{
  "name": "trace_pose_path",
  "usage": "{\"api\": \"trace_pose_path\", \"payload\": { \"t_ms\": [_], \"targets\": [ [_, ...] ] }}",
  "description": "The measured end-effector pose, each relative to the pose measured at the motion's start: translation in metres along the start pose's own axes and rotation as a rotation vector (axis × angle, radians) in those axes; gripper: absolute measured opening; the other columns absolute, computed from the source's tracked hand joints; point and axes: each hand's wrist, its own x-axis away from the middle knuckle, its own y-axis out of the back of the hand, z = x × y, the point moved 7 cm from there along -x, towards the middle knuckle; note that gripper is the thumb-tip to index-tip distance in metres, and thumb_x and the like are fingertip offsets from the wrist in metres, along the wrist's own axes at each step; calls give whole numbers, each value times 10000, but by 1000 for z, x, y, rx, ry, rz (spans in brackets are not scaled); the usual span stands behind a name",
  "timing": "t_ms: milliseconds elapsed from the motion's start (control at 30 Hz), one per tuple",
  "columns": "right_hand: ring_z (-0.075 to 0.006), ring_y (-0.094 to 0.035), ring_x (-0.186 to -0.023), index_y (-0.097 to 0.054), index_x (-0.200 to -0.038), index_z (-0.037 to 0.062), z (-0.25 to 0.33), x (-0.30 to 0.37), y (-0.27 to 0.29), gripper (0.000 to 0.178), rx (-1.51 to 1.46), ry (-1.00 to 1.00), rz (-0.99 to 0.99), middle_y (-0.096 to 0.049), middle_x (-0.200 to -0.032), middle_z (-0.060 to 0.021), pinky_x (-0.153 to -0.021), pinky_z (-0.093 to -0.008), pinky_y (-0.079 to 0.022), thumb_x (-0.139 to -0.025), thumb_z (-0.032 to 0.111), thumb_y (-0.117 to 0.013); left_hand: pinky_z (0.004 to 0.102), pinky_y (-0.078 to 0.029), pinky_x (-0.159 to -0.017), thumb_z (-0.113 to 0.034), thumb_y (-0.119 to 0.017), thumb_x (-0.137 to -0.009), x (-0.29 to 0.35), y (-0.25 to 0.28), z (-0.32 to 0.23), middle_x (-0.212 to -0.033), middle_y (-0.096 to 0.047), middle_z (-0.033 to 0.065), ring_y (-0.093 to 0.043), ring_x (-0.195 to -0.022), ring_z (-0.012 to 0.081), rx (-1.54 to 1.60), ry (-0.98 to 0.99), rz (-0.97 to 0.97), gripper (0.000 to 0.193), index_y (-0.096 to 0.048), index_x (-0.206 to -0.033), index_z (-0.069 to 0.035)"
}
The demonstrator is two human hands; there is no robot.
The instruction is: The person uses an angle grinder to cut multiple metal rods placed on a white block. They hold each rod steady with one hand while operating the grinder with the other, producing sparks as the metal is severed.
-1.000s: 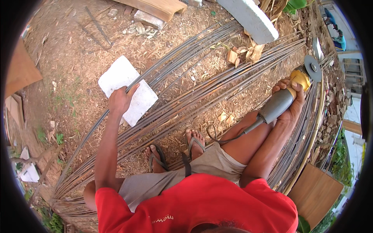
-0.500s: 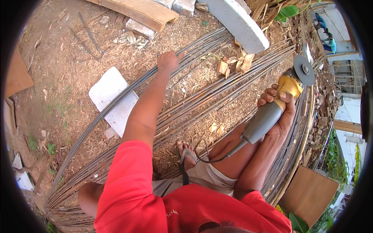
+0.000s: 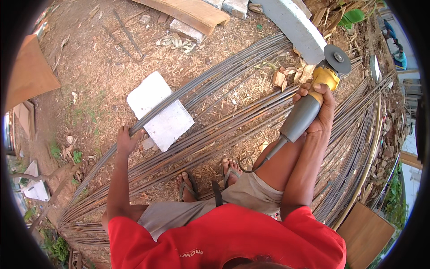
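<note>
My left hand [image 3: 128, 140] is closed round a bundle of long, thin steel bars [image 3: 197, 85], just left of a white block [image 3: 169, 127]. The bundle passes over this block, which shows on both sides of it. Held up at the right, an angle grinder [image 3: 299, 117] with a yellow head and grey body is gripped in my right hand [image 3: 326, 107]. Its dark cutting disc [image 3: 337, 58] points away from me, apart from the bars. A cord runs from the grinder's rear end down by my leg.
More rusty bars [image 3: 233, 119] lie across the ground before my feet, with others [image 3: 351, 157] at the right. A long concrete piece [image 3: 293, 27] lies at the far side. Wood chunks [image 3: 278, 79], a board [image 3: 365, 233] and a brown panel [image 3: 33, 74] are around.
My left hand has moved left and nearer along the bar bundle, from beyond the white block to its left side. The grinder stays in my right hand, shifted slightly.
</note>
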Motion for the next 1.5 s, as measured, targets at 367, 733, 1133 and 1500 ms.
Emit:
{"api": "trace_pose_path", "payload": {
  "t_ms": [367,733,1133,1500],
  "targets": [
    [-216,-697,-770,-593,-1100,23,21,32,19,307,1,64,-23,-674,-918,-99,-749,-428,-654,-862,90,-774,540,-553,-866,-792,-692,-970,-29,-24,30,-899,-749,267,-748,-906,407,-3,79,406,848,-762,-1071,47],
    [-236,-720,-798,-616,-1047,35,25,37,24,241,24,119,-10,-694,-930,-108,-776,-436,-670,-870,91,-770,482,-559,-940,-560,-842,-988,-49,-34,-32,-1139,-724,235,-711,-1032,357,284,54,139,780,-547,-1338,72],
    [-222,-711,-785,-589,-1056,35,32,34,40,260,69,118,-73,-677,-919,-108,-745,-425,-666,-875,95,-768,534,-571,-947,-867,-697,-899,0,-6,116,-1003,-783,262,-768,-1046,433,-69,268,388,950,-770,-1183,37],
    [-231,-726,-795,-627,-1032,30,39,38,45,207,75,186,-72,-691,-928,-106,-736,-433,-675,-885,101,-753,539,-571,-1015,-895,-654,-905,-24,-25,60,-1097,-778,345,-761,-1104,476,-34,229,377,1025,-774,-1217,74]
  ]
}}
